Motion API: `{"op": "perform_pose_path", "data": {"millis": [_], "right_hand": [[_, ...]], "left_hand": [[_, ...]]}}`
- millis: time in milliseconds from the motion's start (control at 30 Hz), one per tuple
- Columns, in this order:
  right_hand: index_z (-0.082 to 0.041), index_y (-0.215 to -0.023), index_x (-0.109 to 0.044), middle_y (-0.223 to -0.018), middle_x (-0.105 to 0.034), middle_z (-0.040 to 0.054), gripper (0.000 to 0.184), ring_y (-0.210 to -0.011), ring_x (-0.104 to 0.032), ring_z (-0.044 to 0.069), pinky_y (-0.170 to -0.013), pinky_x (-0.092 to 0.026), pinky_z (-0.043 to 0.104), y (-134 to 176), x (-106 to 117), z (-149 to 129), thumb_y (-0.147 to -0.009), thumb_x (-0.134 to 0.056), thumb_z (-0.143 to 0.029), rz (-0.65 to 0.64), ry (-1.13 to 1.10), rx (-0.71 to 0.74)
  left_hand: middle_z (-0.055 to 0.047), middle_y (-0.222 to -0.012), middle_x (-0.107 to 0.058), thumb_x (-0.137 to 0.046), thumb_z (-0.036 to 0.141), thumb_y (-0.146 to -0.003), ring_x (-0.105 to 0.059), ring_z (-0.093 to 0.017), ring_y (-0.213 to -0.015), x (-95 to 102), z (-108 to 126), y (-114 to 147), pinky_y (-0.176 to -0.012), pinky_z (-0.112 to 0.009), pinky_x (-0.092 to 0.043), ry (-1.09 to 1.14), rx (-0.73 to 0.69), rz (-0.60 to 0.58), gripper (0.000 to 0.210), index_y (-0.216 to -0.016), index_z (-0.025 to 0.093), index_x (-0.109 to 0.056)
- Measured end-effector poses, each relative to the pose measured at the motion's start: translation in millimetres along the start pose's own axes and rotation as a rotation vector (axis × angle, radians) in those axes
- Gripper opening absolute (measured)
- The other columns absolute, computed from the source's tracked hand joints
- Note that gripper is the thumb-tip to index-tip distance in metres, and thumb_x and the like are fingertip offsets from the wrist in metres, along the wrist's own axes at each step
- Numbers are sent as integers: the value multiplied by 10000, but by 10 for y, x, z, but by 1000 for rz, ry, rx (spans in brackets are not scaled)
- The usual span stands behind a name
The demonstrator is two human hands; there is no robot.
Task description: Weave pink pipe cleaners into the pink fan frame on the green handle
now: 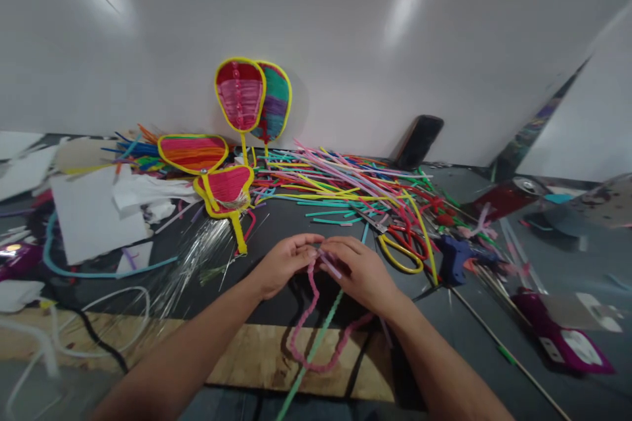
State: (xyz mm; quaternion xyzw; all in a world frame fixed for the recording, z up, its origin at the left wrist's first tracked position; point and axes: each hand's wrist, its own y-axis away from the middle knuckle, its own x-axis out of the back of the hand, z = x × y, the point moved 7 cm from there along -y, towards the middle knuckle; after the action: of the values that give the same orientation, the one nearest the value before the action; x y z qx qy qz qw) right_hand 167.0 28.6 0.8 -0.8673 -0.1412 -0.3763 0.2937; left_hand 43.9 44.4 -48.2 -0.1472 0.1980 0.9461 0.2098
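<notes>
Pink twisted strand (320, 367) is trailing in a loose loop below our hands, left of the yellow-handled scissors (407, 271) and nearer to us than they are. Just left of the scissors, our left hand (286, 263) is pinching the strand's upper end between thumb and forefinger. Our right hand (363, 270), lying between that pinch and the scissors, is closing its grip on a short lilac strip (330, 264). The fingertips are meeting and covering the spot where strip and strand are converging, so we are not managing to tell whether the two are touching. The strand's other end is vanishing at our right wrist.

In our judgement this is calling for fine fingertip work: we are doing best by pinching the strand close to its end, by turning the strip in small moves, and by leaving the loop slack so that nothing is tugging at the pinch. A mint-green strand (324, 325) is crossing the loop, also left of the scissors and nearer to us, so we are wanting to avoid snagging it.

Beyond the scissors, a heap of coloured strands (340, 177) is spreading; right of them a blue tool (454, 260) is resting.
</notes>
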Motion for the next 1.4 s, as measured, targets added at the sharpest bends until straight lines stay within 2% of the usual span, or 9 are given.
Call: {"op": "perform_pose_path", "data": {"millis": [200,267,400,600,767,900,1067,1233,1400], "right_hand": [[-230,-1027,-643,-975,-671,76,190,-891,-618,197,-801,-514,345,-17,82,1,-861,-551,-229,28,45,7],[-221,-1009,-652,-948,-673,75,179,-878,-615,197,-788,-510,337,-21,108,9,-851,-567,-229,34,26,-15],[-218,-992,-658,-923,-667,68,169,-862,-619,175,-760,-506,293,-15,139,42,-847,-581,-258,57,-96,-75],[-201,-814,-659,-794,-659,33,83,-782,-601,159,-716,-464,270,-18,182,73,-821,-610,-267,23,-202,-200],[-193,-690,-624,-689,-627,3,161,-684,-578,135,-657,-424,244,-19,184,78,-830,-558,-238,-11,-250,-319],[-187,-698,-629,-711,-637,15,195,-694,-578,142,-649,-419,244,-8,146,99,-842,-526,-269,-69,-262,-343],[-173,-984,-633,-858,-672,40,336,-774,-609,155,-703,-457,259,42,201,323,-918,-384,-389,-47,-438,-426],[-155,-896,-655,-801,-664,28,335,-739,-589,149,-682,-452,249,31,125,325,-904,-409,-382,-193,-461,-414],[-169,-942,-662,-854,-681,41,274,-794,-608,158,-742,-471,275,11,23,290,-867,-479,-358,-187,-555,-415]], "left_hand": [[-61,-881,-680,-622,362,-780,-615,-166,-814,-35,35,11,-750,-262,-448,-276,-116,19,433,-1145,139,-558],[-65,-897,-680,-617,361,-774,-615,-168,-818,-81,31,16,-763,-269,-452,-286,-81,-18,345,-1036,136,-611],[-42,-774,-670,-628,343,-743,-614,-154,-718,-144,15,37,-729,-266,-461,-316,11,-76,233,-828,129,-657],[-55,-790,-691,-638,334,-723,-616,-166,-718,-190,-32,67,-702,-271,-465,-348,-3,-87,262,-876,125,-675],[-25,-739,-670,-655,352,-710,-598,-172,-737,-252,-47,85,-665,-250,-455,-416,-52,-99,243,-803,128,-671],[-18,-723,-657,-670,364,-697,-603,-167,-727,-289,-61,86,-682,-257,-463,-368,-18,-124,247,-779,132,-649],[-51,-750,-682,-669,373,-702,-621,-147,-671,-156,9,63,-675,-268,-470,-260,30,-41,251,-774,142,-602],[-22,-680,-658,-657,376,-724,-579,-107,-597,-4,125,53,-586,-216,-431,-395,-57,52,248,-752,139,-588],[1,-627,-636,-655,451,-714,-574,-114,-547,33,186,66,-554,-230,-457,-415,-110,169,323,-772,138,-603]]}}
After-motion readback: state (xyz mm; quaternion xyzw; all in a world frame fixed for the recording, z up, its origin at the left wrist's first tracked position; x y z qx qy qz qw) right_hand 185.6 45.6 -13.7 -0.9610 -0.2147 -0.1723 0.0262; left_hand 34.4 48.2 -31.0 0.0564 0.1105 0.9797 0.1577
